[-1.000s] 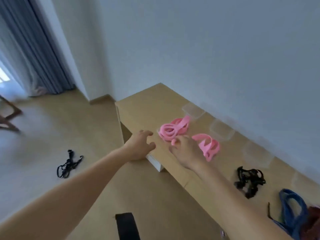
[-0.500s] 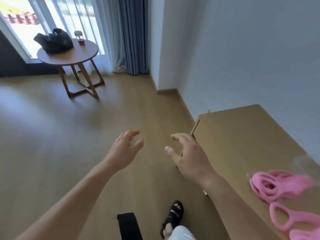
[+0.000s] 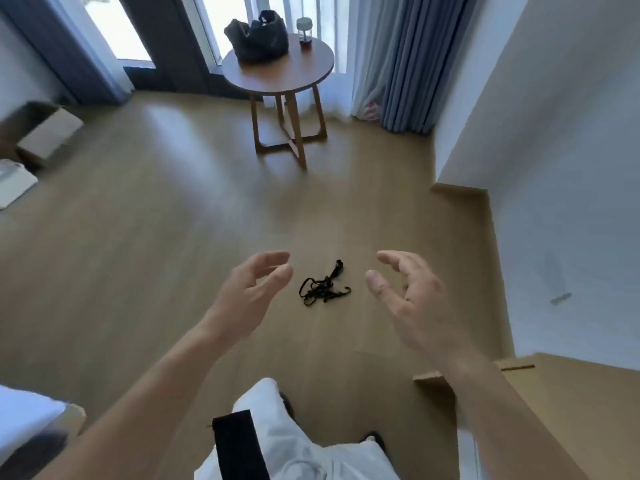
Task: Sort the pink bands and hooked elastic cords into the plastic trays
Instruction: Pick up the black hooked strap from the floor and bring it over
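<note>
view swung off pink bands; tangled hooked cord [image 3: 323,285] lay on floor [image 3: 145,237] between empty, loosely spread left hand [image 3: 247,292] and right hand [image 3: 412,299], roughly equidistant.

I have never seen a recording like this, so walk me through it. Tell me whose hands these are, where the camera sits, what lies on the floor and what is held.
There is no machine here. A person wears one wide-angle camera on the head, so the single picture looks forward and down over their own arms. The left hand and the right hand are both stretched out in front, fingers loosely spread, and neither holds anything. Between them in the picture, lying on the wooden floor, is a tangled black elastic cord; neither hand touches it. Farther off stands a round table with a dark bag and a small jar on it, near a grey curtain. The trays and pink bands from the task are not in view.
</note>
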Available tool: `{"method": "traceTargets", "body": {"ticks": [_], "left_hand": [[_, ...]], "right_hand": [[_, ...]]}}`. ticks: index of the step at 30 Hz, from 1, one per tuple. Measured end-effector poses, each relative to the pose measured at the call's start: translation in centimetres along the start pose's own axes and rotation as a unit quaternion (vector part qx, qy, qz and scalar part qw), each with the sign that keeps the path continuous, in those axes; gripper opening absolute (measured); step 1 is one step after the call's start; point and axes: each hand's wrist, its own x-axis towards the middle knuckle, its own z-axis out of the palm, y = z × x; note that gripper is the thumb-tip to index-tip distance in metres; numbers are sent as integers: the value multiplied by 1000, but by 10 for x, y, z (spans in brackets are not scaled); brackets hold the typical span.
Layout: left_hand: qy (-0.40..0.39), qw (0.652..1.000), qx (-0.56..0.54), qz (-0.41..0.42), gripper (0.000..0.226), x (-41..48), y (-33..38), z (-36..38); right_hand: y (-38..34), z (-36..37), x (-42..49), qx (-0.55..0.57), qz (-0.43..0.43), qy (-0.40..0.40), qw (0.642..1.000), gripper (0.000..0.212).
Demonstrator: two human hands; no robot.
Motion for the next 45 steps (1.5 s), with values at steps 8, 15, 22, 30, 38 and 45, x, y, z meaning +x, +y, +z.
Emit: {"method": "traceTargets", "body": {"ticks": [8, 15, 22, 30, 38, 45], "left_hand": [[29, 984, -123, -128, 38, 163, -85, -24], [-35, 970, -69, -232, 11, 356, -231, -4], [-60, 949, 30, -308, 36, 496, -423, 77], [-67, 918, 19, -391, 35, 528, -605, 178], [-78, 910, 43, -406, 38, 516, -666, 180], [-88, 921, 20, -378, 45, 543, -606, 169]], "right_hand": [[26, 91, 178, -26, 47, -83, 995, 37], [144, 251, 332, -43, 159, -151, 975, 43], [350, 421, 412, -115, 245, -250, 930, 50], [546, 560, 432, -299, 162, -356, 871, 89], [607, 602, 412, -404, 37, -342, 848, 32], [555, 570, 435, -96, 284, -266, 916, 13]]}}
